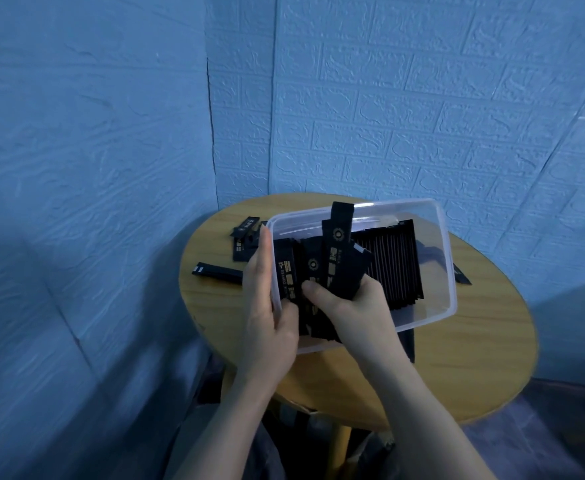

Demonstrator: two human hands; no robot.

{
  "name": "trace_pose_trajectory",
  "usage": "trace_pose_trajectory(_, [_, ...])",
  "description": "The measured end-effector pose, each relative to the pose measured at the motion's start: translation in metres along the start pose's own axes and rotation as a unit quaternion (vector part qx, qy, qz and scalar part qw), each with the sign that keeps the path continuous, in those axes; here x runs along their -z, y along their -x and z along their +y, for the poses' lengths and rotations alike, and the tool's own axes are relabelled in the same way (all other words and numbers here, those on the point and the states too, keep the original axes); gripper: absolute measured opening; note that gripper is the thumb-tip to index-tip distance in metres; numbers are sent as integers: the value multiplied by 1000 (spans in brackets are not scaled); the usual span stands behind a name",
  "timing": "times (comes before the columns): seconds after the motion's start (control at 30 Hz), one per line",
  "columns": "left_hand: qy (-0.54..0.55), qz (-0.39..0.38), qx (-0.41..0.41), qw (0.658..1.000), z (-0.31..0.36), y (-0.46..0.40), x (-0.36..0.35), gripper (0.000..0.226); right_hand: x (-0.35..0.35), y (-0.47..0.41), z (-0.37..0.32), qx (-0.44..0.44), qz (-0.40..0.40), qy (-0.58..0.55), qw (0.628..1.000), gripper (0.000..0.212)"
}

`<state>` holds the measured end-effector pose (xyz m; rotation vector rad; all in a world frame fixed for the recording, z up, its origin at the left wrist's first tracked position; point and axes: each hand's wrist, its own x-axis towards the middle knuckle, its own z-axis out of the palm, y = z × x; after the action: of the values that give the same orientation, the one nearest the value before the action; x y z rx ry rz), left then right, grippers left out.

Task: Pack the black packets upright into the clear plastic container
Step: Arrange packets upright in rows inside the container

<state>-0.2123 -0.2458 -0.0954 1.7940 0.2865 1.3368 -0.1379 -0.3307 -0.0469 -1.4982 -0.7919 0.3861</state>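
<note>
A clear plastic container (436, 244) sits tilted on a small round wooden table (457, 358). Inside it, a tight row of black packets (393, 268) stands upright on the right side. My left hand (267, 306) grips the container's left wall, thumb inside against the packets. My right hand (350, 306) reaches inside and holds a loose bunch of black packets (336, 258), with one sticking up past the rim. Several more black packets (246, 237) lie loose on the table to the left of the container.
One packet (220, 271) lies by the table's left edge, and another (461, 275) peeks out at the container's right. A blue textured wall corner stands close behind the table. A cardboard box (319, 420) shows under the table.
</note>
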Motion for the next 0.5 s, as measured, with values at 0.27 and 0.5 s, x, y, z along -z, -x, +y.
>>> trace_pose_trajectory(0.27, [10,-7,-16,1000,1,-2,1,72,4,2,-3,-4,-4,-9,1000,11])
trace_pose_trajectory(0.5, [4,0,-2,1000,0,-1,1,79,2,-2,-2,-38,-22,1,999,11])
